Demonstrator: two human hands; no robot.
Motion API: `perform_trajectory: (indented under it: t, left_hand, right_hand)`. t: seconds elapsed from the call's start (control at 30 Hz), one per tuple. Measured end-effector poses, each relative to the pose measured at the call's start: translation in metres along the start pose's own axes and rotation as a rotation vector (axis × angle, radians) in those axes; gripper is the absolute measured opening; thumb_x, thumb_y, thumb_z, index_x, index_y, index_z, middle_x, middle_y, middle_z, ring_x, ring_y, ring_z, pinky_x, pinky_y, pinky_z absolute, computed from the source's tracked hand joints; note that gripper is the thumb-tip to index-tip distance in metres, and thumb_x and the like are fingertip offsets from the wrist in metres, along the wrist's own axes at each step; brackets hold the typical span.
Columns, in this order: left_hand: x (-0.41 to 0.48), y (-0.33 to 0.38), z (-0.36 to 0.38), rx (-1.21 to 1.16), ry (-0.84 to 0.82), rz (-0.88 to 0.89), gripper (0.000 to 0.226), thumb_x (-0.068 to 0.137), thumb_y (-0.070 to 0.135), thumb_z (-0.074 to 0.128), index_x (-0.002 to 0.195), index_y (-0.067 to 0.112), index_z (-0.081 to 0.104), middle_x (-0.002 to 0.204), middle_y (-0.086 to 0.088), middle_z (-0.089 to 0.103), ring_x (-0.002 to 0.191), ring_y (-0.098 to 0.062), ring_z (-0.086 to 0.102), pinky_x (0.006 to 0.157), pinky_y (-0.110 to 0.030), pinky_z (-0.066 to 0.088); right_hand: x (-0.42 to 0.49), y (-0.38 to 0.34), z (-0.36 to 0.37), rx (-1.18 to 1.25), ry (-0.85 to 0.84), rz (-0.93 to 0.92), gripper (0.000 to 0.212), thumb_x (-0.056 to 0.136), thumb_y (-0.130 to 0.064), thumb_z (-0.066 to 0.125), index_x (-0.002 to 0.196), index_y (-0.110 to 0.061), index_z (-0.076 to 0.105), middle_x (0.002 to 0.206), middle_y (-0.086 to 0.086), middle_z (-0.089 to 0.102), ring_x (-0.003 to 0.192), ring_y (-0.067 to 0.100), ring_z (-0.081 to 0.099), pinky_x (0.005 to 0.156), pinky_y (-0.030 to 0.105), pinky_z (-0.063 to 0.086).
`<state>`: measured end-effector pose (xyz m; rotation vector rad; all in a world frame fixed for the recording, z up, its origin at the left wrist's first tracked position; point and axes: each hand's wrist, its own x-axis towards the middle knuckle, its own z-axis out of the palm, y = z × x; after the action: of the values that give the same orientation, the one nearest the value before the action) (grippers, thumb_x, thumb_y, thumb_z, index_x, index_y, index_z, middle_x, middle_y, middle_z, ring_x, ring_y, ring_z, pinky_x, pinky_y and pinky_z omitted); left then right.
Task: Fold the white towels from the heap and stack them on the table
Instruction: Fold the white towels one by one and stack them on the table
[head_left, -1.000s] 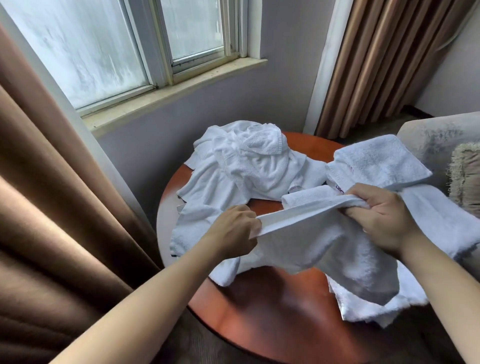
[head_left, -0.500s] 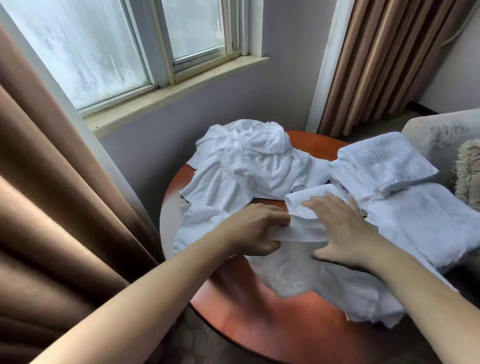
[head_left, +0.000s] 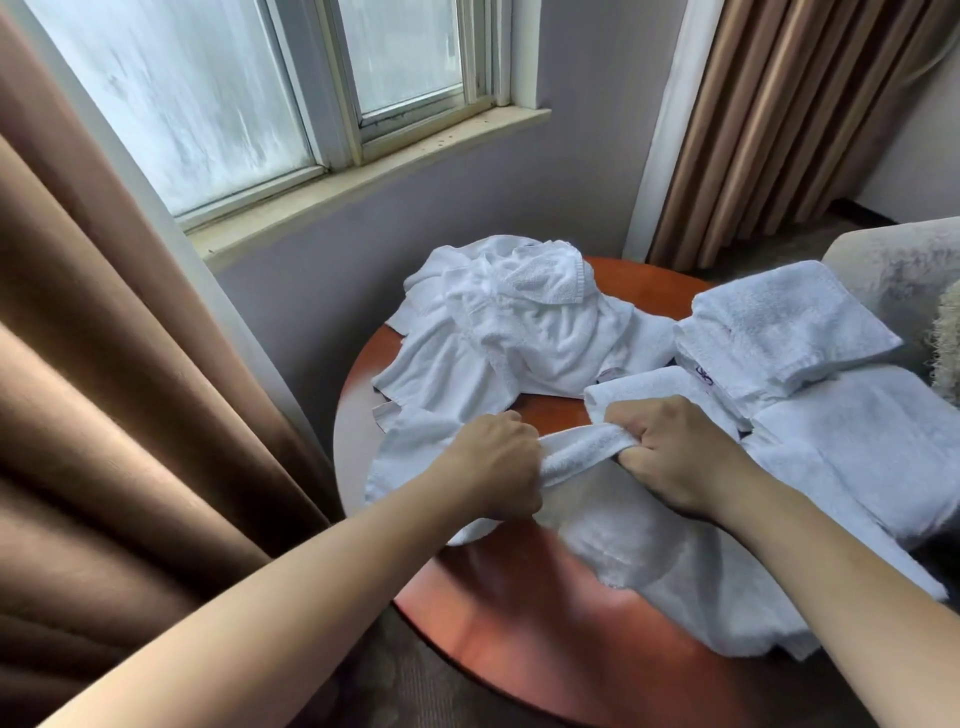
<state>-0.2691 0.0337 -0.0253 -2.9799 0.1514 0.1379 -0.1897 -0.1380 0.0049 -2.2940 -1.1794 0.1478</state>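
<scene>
Spreading beneath both hands, the round red-brown wooden counter (head_left: 519, 623) carries everything: a crumpled heap of white terry towels (head_left: 519, 332) just beyond the left hand (head_left: 493, 467), a folded white towel stack (head_left: 779, 322) beyond the right hand (head_left: 680, 457), and the limp white towel (head_left: 649, 545) sagging below them over the near rim. Both hands curl round its bunched top hem, close together. It looks soft, light and floppy, so gripping the hem at its corners should control it best.

Gripping the bunched edge of a white towel (head_left: 584, 451) in left hand (head_left: 496, 465) and right hand (head_left: 680, 457), fists close together, knuckles up. Below the grip, slack cloth draped over the round table (head_left: 519, 639). Beyond the grip, crumpled heap (head_left: 524, 332); right of it, folded stack (head_left: 779, 322).
</scene>
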Motion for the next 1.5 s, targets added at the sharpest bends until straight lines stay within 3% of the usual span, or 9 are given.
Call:
perform_trajectory:
  t: [0.27,0.47,0.6,0.73,0.87,0.93,1.1,1.33,1.5]
  left_hand:
    - [-0.009,-0.030,0.017,-0.043,0.015,-0.082,0.024,0.083,0.025,0.052,0.097,0.009,0.064,0.103,-0.006,0.063,0.102,-0.027,0.057,0.072,-0.032,0.037]
    - [-0.016,-0.047,0.014,-0.280,0.262,0.096,0.003,0.063,0.012,0.055,0.065,0.011,0.055,0.071,-0.004,0.052,0.067,-0.028,0.056,0.053,-0.027,0.027]
    - [-0.020,-0.042,0.002,-0.563,0.230,0.134,0.043,0.072,0.016,0.045,0.108,0.005,0.066,0.084,-0.002,0.040,0.082,-0.013,0.040,0.072,-0.022,0.031]
    - [-0.022,-0.041,-0.005,-0.918,0.147,0.044,0.053,0.083,0.017,0.035,0.129,0.005,0.057,0.093,0.001,0.040,0.086,-0.005,0.039,0.081,-0.003,0.027]
    - [-0.021,-0.052,0.004,-1.145,0.073,-0.029,0.048,0.080,0.015,0.041,0.125,0.016,0.060,0.092,0.011,0.042,0.088,0.012,0.047,0.081,-0.003,0.031]
    - [-0.020,-0.055,0.009,-1.186,0.090,-0.050,0.044,0.077,0.008,0.045,0.109,0.030,0.065,0.089,0.007,0.045,0.082,0.012,0.049,0.078,-0.007,0.034]
    - [-0.022,-0.056,0.005,-0.860,0.202,-0.034,0.037,0.077,-0.009,0.055,0.103,0.011,0.075,0.083,0.008,0.050,0.073,-0.001,0.049,0.066,-0.010,0.034]
    - [-0.027,-0.060,0.003,-0.346,0.061,-0.015,0.027,0.075,0.000,0.050,0.088,0.011,0.070,0.086,0.001,0.057,0.091,-0.018,0.050,0.069,-0.027,0.038]
    - [-0.028,-0.052,0.004,-0.102,0.008,-0.021,0.024,0.077,0.032,0.061,0.064,0.015,0.050,0.077,-0.003,0.058,0.088,-0.020,0.052,0.051,-0.029,0.024]
  right_hand:
    - [-0.009,0.029,-0.024,0.018,0.106,0.160,0.014,0.072,-0.010,0.053,0.059,-0.011,0.047,0.058,0.007,0.051,0.062,0.023,0.047,0.059,0.036,0.039]
    - [-0.018,0.055,-0.039,0.068,0.114,0.296,0.025,0.072,-0.018,0.050,0.082,-0.011,0.072,0.082,0.016,0.069,0.086,0.032,0.061,0.071,0.031,0.043]
    - [-0.020,0.068,-0.047,0.090,0.066,0.358,0.013,0.078,-0.022,0.055,0.081,-0.027,0.067,0.086,0.006,0.068,0.090,0.028,0.060,0.073,0.036,0.042]
    - [-0.028,0.063,-0.048,0.177,-0.033,0.287,0.046,0.079,-0.020,0.073,0.099,-0.052,0.046,0.099,-0.001,0.056,0.083,0.024,0.056,0.081,0.036,0.040]
    - [-0.031,0.053,-0.045,0.266,0.026,0.174,0.018,0.083,-0.047,0.066,0.090,-0.052,0.050,0.094,-0.009,0.057,0.069,0.012,0.052,0.073,0.016,0.038]
    - [-0.029,0.055,-0.045,0.234,0.044,0.132,0.011,0.087,-0.040,0.067,0.083,-0.044,0.058,0.090,-0.012,0.059,0.068,0.006,0.052,0.068,0.012,0.037]
    - [-0.032,0.064,-0.042,0.205,0.130,0.177,0.030,0.083,-0.003,0.070,0.077,-0.031,0.062,0.075,-0.017,0.063,0.070,-0.002,0.056,0.065,0.007,0.036]
    - [-0.034,0.069,-0.050,0.182,0.100,0.238,0.029,0.079,-0.004,0.074,0.070,-0.028,0.061,0.074,-0.008,0.065,0.078,0.017,0.057,0.063,0.013,0.036]
    - [-0.031,0.061,-0.053,0.160,0.186,0.216,0.028,0.081,-0.007,0.072,0.070,-0.028,0.057,0.067,-0.003,0.063,0.068,0.002,0.054,0.061,0.009,0.036]
